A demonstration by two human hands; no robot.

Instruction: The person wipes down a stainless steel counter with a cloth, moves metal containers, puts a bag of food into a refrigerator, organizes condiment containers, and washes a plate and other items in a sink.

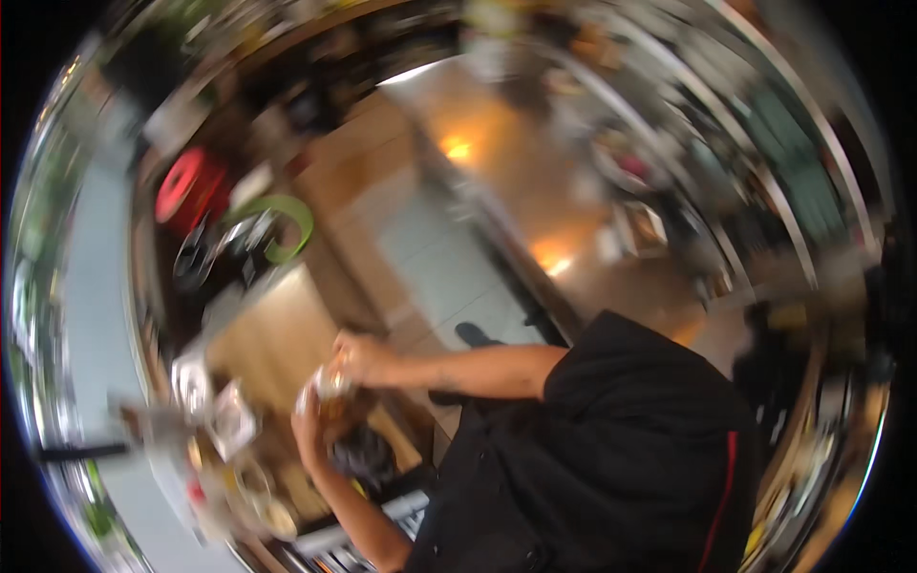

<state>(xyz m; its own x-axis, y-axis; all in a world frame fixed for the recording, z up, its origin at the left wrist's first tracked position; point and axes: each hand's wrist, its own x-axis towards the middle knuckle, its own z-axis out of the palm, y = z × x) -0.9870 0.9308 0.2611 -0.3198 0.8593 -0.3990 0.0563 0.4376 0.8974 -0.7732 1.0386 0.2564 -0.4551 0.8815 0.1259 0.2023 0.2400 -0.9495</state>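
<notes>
The whole view is blurred. My left hand (309,428) and my right hand (365,364) meet around a shiny, clear-looking container or package (332,383) with something brownish inside. My left fingers wrap its far side, while my right hand grips its upper end. Blur hides the exact kind of item and its closure. Both hands are above a wooden board or worktop (276,326). A dark, crumpled bag-like thing (364,455) lies close to my left wrist, on the near side.
White packages (233,419) and round tubs (276,519) stand left of my hands. Beyond the board are a green curved band (297,229) and a red round container (188,185). A steel counter (516,165) reflecting warm light runs along my right, across a tiled floor (437,265).
</notes>
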